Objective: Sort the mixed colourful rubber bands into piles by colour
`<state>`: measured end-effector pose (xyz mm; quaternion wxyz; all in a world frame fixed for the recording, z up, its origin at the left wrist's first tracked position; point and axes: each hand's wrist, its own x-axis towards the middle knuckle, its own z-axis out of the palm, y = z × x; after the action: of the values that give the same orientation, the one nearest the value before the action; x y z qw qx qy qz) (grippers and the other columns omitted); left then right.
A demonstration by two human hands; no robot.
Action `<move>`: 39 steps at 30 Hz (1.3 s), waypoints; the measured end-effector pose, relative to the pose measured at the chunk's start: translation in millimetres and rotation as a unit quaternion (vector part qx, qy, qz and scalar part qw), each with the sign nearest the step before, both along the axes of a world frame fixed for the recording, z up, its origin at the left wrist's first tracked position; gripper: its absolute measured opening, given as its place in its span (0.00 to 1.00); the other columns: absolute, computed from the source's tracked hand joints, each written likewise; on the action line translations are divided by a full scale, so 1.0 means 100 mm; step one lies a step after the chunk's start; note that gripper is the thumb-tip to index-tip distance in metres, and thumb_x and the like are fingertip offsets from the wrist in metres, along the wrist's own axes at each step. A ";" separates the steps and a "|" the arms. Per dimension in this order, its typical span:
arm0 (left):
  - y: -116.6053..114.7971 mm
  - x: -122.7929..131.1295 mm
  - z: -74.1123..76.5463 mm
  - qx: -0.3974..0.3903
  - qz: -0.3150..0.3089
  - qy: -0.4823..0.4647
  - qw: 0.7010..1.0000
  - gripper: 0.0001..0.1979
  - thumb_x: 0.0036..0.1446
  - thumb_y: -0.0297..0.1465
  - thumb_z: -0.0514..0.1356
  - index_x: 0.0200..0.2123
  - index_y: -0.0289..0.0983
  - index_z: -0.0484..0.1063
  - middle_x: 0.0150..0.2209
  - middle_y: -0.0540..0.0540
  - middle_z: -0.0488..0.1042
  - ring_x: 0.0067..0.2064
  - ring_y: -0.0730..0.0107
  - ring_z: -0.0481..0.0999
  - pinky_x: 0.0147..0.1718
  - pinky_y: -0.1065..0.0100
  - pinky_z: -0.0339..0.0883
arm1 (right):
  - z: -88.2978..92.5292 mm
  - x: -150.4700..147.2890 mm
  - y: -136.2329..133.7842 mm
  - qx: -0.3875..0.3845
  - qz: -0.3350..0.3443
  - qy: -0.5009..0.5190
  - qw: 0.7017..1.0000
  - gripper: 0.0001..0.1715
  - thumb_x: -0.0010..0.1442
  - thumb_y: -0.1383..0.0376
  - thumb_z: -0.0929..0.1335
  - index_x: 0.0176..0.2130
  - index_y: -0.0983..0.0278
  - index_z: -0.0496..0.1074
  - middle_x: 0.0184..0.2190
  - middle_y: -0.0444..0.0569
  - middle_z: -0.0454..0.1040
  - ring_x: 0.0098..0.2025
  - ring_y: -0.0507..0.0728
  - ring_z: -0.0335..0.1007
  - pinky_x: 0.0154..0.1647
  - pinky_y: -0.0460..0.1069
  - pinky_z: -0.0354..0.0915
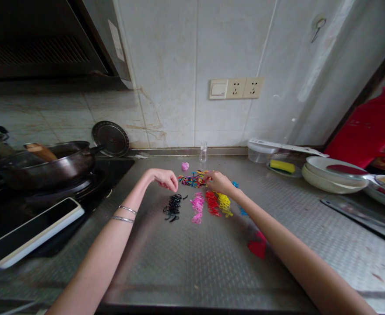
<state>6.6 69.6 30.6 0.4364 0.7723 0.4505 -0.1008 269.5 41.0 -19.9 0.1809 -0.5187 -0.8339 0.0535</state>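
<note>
Small elastic bands lie sorted by colour on the metal counter. Just above the black bands is my left hand, its fingers pinched together and pointing down; whatever is between them is too small to make out. My right hand reaches into the mixed-colour bands behind the rows, fingertips drawn together at that pile's right side. Between and below the hands are rows of pink bands, red bands and yellow bands. Blue bands are partly hidden by my right forearm.
Behind the pile stand a small clear bottle and a pink item. A pan sits on the stove at left, near a white-edged device. Bowls, a yellow sponge and a cleaver-like blade lie right.
</note>
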 end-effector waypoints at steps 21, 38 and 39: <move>0.25 0.11 -0.42 0.235 0.093 -0.120 0.960 0.12 0.39 0.29 0.59 0.30 0.29 0.74 0.19 0.51 0.68 0.22 0.78 0.62 0.22 0.75 0.54 | -0.01 -0.03 0.02 0.016 -0.011 0.006 1.000 0.13 0.55 0.67 0.60 0.38 0.61 0.71 0.35 0.47 0.74 0.37 0.53 0.68 0.35 0.43 0.58; 0.26 0.17 -0.48 0.262 0.093 -0.148 0.949 0.09 0.41 0.28 0.57 0.25 0.29 0.74 0.21 0.47 0.71 0.23 0.76 0.65 0.23 0.75 0.55 | 0.06 -0.29 -0.15 0.010 0.067 0.070 0.995 0.11 0.52 0.70 0.61 0.35 0.63 0.70 0.33 0.47 0.73 0.34 0.52 0.67 0.33 0.43 0.57; 0.26 0.16 -0.46 0.262 0.094 -0.150 0.949 0.09 0.41 0.28 0.57 0.25 0.29 0.74 0.21 0.47 0.71 0.22 0.77 0.64 0.22 0.75 0.55 | 0.06 -0.37 -0.21 0.008 0.083 0.067 0.994 0.11 0.52 0.70 0.61 0.36 0.62 0.70 0.32 0.47 0.73 0.34 0.52 0.67 0.32 0.43 0.57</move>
<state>22.1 95.8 -15.9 0.2889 0.8199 0.4608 0.1788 232.1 20.4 -13.7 0.2358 -0.4409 -0.8607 0.0962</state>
